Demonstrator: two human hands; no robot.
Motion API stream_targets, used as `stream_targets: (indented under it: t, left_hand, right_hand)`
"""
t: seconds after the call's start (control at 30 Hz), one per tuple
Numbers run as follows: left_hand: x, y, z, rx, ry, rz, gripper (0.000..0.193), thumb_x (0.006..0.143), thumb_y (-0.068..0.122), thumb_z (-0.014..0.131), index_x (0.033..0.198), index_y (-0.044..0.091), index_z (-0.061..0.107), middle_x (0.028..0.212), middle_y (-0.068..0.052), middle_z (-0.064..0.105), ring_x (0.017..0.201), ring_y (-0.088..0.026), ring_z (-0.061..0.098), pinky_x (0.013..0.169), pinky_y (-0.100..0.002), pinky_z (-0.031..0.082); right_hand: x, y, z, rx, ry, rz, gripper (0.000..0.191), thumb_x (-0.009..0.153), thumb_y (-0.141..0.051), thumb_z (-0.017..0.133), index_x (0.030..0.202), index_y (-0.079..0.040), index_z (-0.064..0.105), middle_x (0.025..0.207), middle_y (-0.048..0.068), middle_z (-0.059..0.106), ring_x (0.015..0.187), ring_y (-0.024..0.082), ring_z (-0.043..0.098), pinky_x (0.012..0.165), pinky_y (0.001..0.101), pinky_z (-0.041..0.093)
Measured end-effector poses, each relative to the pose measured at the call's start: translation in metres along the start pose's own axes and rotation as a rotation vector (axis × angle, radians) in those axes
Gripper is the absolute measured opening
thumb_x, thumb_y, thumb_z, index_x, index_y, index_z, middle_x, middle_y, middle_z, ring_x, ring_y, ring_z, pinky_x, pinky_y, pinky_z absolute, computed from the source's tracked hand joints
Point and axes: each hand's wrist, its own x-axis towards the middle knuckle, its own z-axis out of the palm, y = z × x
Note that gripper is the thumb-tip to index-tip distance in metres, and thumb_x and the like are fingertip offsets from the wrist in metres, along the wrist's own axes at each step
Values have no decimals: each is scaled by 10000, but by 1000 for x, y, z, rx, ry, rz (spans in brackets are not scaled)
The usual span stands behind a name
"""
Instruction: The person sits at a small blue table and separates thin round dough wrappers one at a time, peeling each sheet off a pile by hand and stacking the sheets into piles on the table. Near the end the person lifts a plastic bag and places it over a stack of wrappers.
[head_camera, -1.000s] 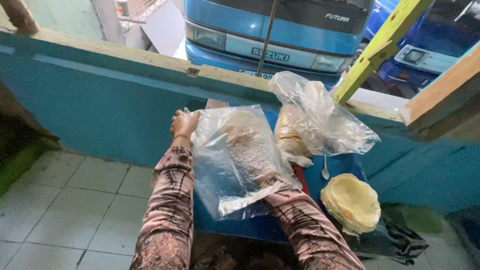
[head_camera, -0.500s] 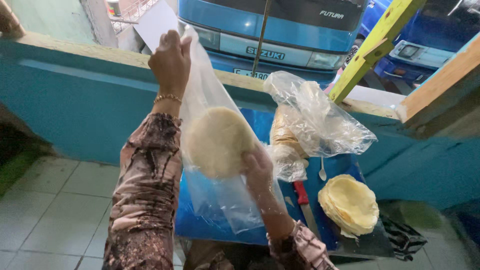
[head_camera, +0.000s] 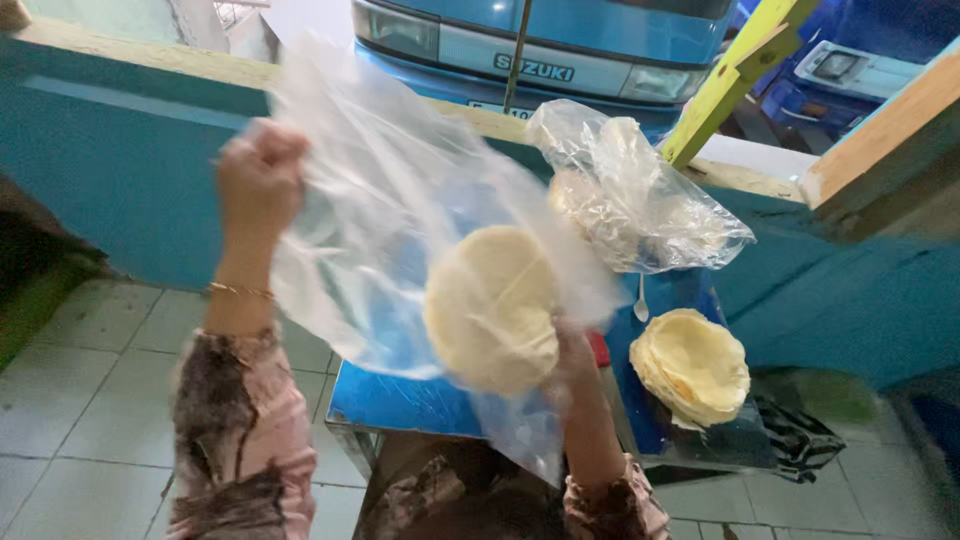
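Both hands (head_camera: 262, 172) higher with bag (head_camera: 380, 230)

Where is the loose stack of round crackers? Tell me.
In the head view, the stack of crackers lies at right on the blue table, below the filled plastic bag, right of the right hand.

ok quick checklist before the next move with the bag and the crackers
1. Left hand grips the clear plastic bag at its raised edge: ok.
2. Right hand holds the stack of round pale crackers at the bag: ok.
3. Crackers fully inside the bag: cannot tell, the film blurs the edge.
4. Bag mouth open wide: cannot tell.
5. Second stack of crackers sits on the blue table, near its right edge: ok.
6. Filled bag rests behind, apart from both hands: ok.
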Motion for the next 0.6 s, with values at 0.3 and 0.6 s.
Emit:
stream_targets:
  t: [0.3,0.6]
  left_hand:
    - [-44,-60,-97,699,215,58,131,1018,215,721,981,95,760,945,-134,724,862,-261,681,750,-392,519]
    - [-174,-77,-45,846,-449,-730,225,1100,197,558,974,92,712,945,-172,760,883,-324,752,849,-498,556]
  right_hand:
    - [-29,4,12,-585,148,-298,432,949,-7,556,1375,45,605,1209,97,701,1076,159,653,979,320,507]
    - [-39,10,6,-285,232,-173,379,958,-30,538,1326,34,598,1173,88,696,1030,164,671,914,316,548]
